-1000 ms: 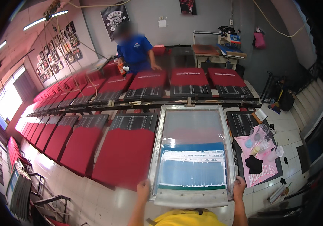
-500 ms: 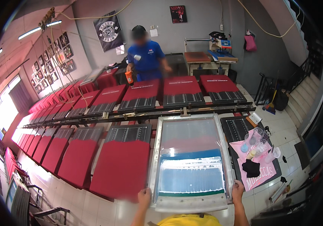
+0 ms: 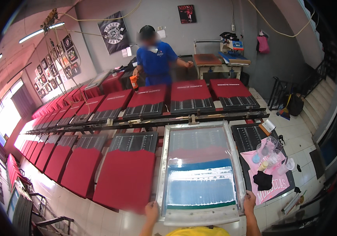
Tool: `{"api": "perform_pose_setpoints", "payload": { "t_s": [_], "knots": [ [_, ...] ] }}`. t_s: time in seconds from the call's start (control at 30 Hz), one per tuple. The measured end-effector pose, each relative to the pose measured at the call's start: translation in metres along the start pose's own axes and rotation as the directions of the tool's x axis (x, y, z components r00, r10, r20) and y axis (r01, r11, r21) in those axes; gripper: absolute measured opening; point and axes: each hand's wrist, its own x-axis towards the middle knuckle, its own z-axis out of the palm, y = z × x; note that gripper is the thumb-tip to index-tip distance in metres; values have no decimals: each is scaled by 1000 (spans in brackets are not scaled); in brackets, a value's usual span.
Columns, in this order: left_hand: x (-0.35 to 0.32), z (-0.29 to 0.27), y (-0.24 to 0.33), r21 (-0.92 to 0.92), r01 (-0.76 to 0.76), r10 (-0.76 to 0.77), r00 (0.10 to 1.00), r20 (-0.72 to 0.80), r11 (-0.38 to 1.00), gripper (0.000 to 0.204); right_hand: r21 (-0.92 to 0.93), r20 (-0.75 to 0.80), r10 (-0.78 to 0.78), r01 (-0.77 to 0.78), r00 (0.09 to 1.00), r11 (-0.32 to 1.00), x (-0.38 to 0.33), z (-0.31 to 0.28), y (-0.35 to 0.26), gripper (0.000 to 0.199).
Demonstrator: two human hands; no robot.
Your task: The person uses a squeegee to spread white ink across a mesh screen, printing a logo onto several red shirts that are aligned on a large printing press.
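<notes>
A large screen-printing frame with a pale metal border lies before me over a printing board. White ink spreads in a band across its blue and grey mesh. My left hand is closed on the frame's near left corner. At the near right side, my right hand grips the border too, fingers curled on its outer edge. Just left of the frame, a red shirt is stretched on a black board. What lies beneath the mesh shows only faintly.
A metal rail runs behind the frame, with more boards in red shirts beyond. On the right, a board holds plastic cups, a pink cloth and a black cloth. A co-worker in blue holds an orange heat gun.
The co-worker's free hand has come up and outward to the right, and their body has turned slightly. Both my hands keep their grip; the frame sits slightly lower in view.
</notes>
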Motion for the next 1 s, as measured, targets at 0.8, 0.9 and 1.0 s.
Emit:
{"api": "perform_pose_setpoints", "payload": {
  "t_s": [0.8, 0.9, 1.0],
  "knots": [
    [20, -6, -24, 145, 20, -38, 992, 123, 989, 25, -28, 28, -1, 2, 1000, 1000, -2, 8, -5, 27],
    [22, -5, -29, 288, -231, 229, 973, 42, 929, 24, -121, 30, -74, 77, 997, 990, 0, 8, -13, 27],
    [-12, -9, 18, 228, -363, 386, 920, -67, 903, 25, -366, 58, -256, 259, 965, 894, -9, 5, -25, 33]
  ]
}}
